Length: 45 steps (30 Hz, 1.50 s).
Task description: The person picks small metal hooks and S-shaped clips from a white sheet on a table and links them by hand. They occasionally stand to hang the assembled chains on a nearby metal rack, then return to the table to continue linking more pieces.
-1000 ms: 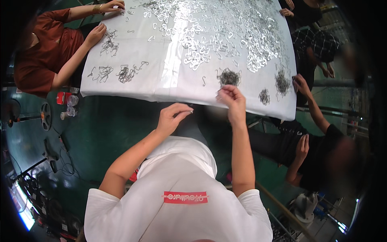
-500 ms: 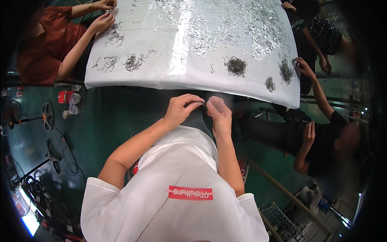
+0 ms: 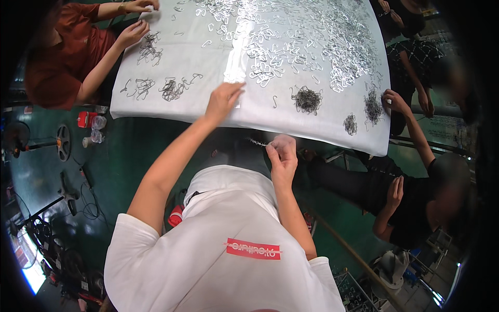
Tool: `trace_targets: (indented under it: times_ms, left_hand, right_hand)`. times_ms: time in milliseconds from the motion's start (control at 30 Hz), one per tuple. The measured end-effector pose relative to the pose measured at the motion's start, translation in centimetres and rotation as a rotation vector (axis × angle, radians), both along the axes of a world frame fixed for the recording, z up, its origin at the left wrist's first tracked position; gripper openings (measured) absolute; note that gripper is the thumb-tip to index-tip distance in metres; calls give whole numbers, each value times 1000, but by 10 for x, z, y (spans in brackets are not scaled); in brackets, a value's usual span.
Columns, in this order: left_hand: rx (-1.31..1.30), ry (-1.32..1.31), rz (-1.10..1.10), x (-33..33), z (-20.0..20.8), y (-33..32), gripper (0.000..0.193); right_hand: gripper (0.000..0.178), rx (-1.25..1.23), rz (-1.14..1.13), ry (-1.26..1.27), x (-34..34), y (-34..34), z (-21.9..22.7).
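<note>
My left hand (image 3: 223, 102) reaches over the near edge of the white-covered table, its slightly bent fingers pointing right and nothing visible in them. Just in front of the table edge, my right hand (image 3: 284, 154) pinches a small metal wire hook (image 3: 258, 142) between thumb and fingertips. The hook sticks out to the left; its exact shape is too small to tell. A single S-shaped hook (image 3: 275, 101) lies on the cloth to the right of my left hand, beside a tangled dark pile of wire hooks (image 3: 306, 100).
Many shiny loose hooks (image 3: 340, 62) cover the far and right part of the table (image 3: 171, 112). Smaller heaps (image 3: 174, 89) lie at the near left. One co-worker's hands (image 3: 136, 31) are at the left edge; another's hand (image 3: 397, 101) touches the right edge.
My left hand has parted from my right and moved forward over the table edge. My right hand stays near its place, now holding the hook alone.
</note>
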<state>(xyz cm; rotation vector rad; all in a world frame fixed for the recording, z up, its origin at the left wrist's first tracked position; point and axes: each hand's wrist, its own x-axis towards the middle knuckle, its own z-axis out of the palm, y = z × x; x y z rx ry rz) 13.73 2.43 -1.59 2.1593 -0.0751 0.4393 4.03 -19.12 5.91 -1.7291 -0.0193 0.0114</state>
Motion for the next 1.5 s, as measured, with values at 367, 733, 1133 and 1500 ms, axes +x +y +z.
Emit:
trace_targets:
  times_ms: [367,733,1133,1500]
  left_hand:
    - [716,-40,-184,86,-46,24,28]
    - [351,75,7,69,-6,26,20]
    - [-650,590,-211,-94,108,-37,17]
    - [-660,349,-176,-101,83,-50,13]
  right_hand:
    - [9,-139,2,-74,11,-13,-7]
    - [10,-123,-44,-48,-1,-1,-3]
    - [13,-158,23,-167,-9,9,-4]
    - [15,-292,166,-142,10,-12,-7]
